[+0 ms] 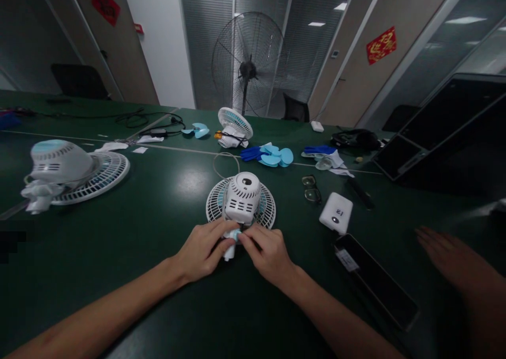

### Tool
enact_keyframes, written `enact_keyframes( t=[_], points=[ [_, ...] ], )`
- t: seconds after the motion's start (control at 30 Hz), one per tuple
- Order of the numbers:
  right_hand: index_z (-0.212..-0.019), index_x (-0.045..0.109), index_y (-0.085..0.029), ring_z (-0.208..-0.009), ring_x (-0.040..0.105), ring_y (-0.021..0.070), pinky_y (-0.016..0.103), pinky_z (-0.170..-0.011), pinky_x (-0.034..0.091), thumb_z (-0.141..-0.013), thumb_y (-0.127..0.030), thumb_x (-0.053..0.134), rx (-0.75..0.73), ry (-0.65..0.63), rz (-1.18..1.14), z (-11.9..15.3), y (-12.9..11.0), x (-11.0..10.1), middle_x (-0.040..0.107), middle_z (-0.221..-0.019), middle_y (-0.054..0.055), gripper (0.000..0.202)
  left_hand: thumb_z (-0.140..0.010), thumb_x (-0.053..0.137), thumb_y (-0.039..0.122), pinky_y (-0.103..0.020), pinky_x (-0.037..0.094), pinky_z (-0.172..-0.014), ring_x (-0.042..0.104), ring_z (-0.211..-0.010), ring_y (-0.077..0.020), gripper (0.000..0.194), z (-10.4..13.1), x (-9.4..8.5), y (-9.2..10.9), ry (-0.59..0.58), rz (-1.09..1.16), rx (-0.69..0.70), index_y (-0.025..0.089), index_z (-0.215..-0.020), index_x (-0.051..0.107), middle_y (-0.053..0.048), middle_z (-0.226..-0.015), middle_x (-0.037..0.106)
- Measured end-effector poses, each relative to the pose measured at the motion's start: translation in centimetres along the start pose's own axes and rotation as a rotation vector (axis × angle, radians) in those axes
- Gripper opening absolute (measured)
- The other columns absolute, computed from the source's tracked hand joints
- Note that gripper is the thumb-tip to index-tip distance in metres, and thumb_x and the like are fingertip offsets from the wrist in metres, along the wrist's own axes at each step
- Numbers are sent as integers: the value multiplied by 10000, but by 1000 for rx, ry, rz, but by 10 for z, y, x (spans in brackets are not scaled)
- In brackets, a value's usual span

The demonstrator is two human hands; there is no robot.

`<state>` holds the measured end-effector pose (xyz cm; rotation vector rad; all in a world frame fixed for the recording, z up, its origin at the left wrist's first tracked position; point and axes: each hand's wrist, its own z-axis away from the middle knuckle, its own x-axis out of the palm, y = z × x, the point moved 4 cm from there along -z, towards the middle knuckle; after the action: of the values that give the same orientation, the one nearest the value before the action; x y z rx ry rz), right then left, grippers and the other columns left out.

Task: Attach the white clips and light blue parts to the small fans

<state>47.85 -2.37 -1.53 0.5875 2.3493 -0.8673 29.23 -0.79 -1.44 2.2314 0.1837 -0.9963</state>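
A small white fan [243,193] lies face down on the green table, its round grille beneath the motor housing. My left hand [207,248] is closed around the fan's short white neck piece [229,252], which points toward me. From the other side, my right hand [269,251] pinches a small light blue knob [235,234] on that neck. The fingertips of both hands almost meet there and hide part of the joint.
Another white fan [63,164] lies at the left, and a third [234,128] stands farther back. Light blue blades [276,156] rest by blue gloves [253,153]. Glasses [311,188], a white box [336,212] and a black device [377,280] lie right. Another person's hand [454,253] is at far right.
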Motion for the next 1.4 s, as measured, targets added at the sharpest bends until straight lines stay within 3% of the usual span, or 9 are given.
enact_keyframes(
  t=[0.1, 0.2, 0.3, 0.4, 0.73, 0.83, 1.07, 1.27, 1.4],
  points=[
    [-862, 633, -195, -657, 647, 128, 288, -640, 434, -1092, -280, 512, -42, 10, 10, 1, -3, -1, 683, -756, -3, 274, -1089, 455, 304, -349, 563, -825, 693, -963, -212, 283, 0, 0, 0, 9, -20, 2, 214, -1334, 564, -71, -1121, 710],
    [-1047, 650, -173, -679, 666, 140, 290, -640, 473, -1027, -249, 597, -93, 21, 16, 1, -5, -7, 719, -844, 22, 95, -1091, 459, 310, -333, 560, -810, 691, -940, -200, 273, 0, -1, 0, 11, -1, -17, 216, -1322, 567, -59, -1109, 708],
    [-1186, 633, -172, -791, 718, 155, 292, -680, 520, -1009, -174, 601, -204, 8, 52, 1, -9, -10, 756, -987, 48, 179, -1092, 460, 307, -329, 555, -815, 690, -955, -200, 263, -1, -3, -1, 28, 21, -32, 217, -1317, 561, -56, -1113, 705],
    [-1186, 653, -195, -865, 739, 147, 279, -711, 549, -1030, -145, 602, -276, 45, 88, 1, -10, -11, 770, -1049, 41, 172, -1091, 464, 308, -331, 547, -806, 685, -929, -197, 254, 0, -4, -2, 33, 35, -18, 215, -1308, 559, -53, -1084, 699],
    [-1164, 678, -200, -873, 746, 146, 263, -737, 590, -1016, -206, 681, -284, 151, 85, 0, -8, -15, 778, -1023, 45, 148, -1095, 465, 345, -331, 540, -812, 685, -936, -205, 288, 3, 1, 1, -26, 49, 37, 224, -1347, 536, -56, -1091, 699],
    [-1203, 671, -189, -907, 744, 169, 280, -716, 592, -998, -244, 694, -284, 118, 78, -1, -9, -17, 765, -1058, 67, 213, -1099, 446, 363, -331, 537, -796, 681, -923, -209, 306, 4, 2, 0, -26, 31, 53, 217, -1352, 538, -62, -1081, 694],
    [-1288, 646, -164, -981, 748, 159, 274, -792, 607, -1015, -153, 631, -332, 51, 57, -1, -10, -14, 765, -1138, 77, 273, -1099, 435, 368, -316, 527, -787, 675, -896, -203, 283, 4, -2, -2, 25, 65, 9, 199, -1292, 555, -61, -1052, 697],
    [-1054, 718, -181, -773, 739, 138, 267, -660, 549, -1019, -252, 687, -296, 131, 81, -1, -8, -14, 777, -940, 37, 86, -1086, 437, 344, -316, 527, -776, 667, -904, -211, 268, 2, -2, 4, -12, 43, 33, 196, -1280, 550, -76, -1066, 686],
    [-865, 668, -187, -687, 690, 120, 279, -591, 442, -1055, -302, 632, -204, 112, 31, -2, -10, -12, 728, -811, 7, 224, -1079, 449, 340, -317, 522, -761, 664, -878, -209, 269, 2, 0, 6, -27, -9, 44, 194, -1282, 549, -70, -1037, 684]
  ],
)
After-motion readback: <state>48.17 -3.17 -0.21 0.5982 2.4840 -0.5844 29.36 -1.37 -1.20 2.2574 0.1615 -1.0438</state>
